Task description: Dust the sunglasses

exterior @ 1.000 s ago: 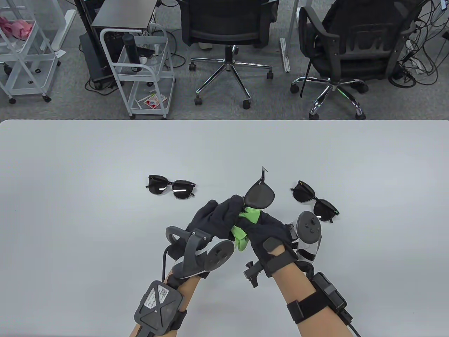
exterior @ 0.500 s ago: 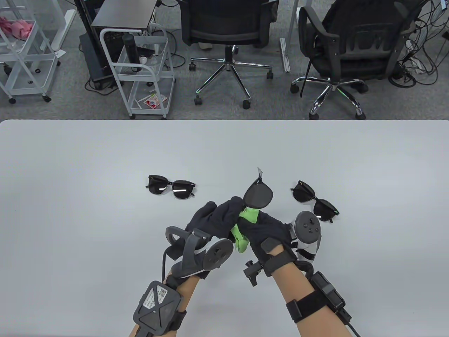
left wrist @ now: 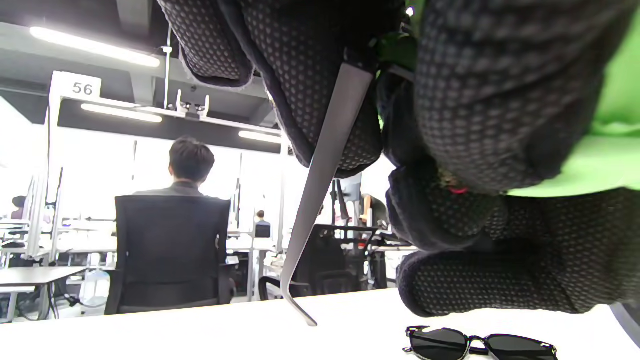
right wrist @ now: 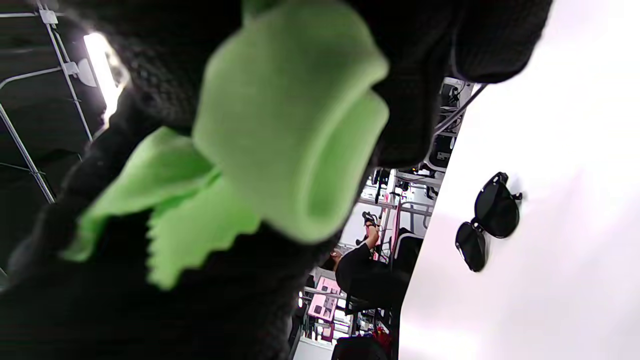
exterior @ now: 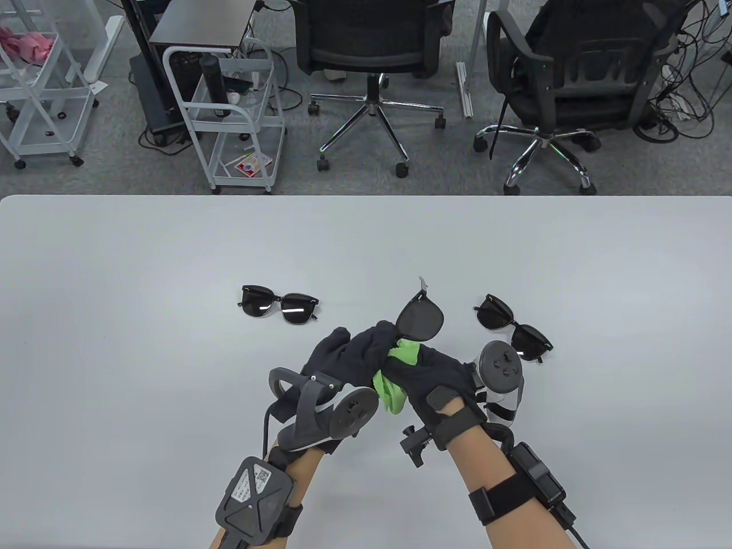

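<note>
Above the table's near middle my left hand (exterior: 357, 351) grips a pair of black sunglasses (exterior: 422, 318); one dark lens sticks up past the fingers. My right hand (exterior: 426, 372) pinches a green cloth (exterior: 403, 353) against the hidden lens. In the left wrist view a grey temple arm (left wrist: 325, 175) of the held pair hangs down from the gloved fingers (left wrist: 310, 75), with the green cloth (left wrist: 617, 100) at the right. The right wrist view is filled by the folded cloth (right wrist: 280, 130) in the black glove.
A second pair of sunglasses (exterior: 279, 305) lies left of the hands, a third pair (exterior: 513, 328) lies right of them, close to the right hand's tracker (exterior: 501, 372). Office chairs and white carts stand past the table's (exterior: 114, 257) far edge.
The held sunglasses have tilted slightly left and the upper temple tip has dropped a little. Both hands have shifted a touch while the cloth rubs the hidden lens.
</note>
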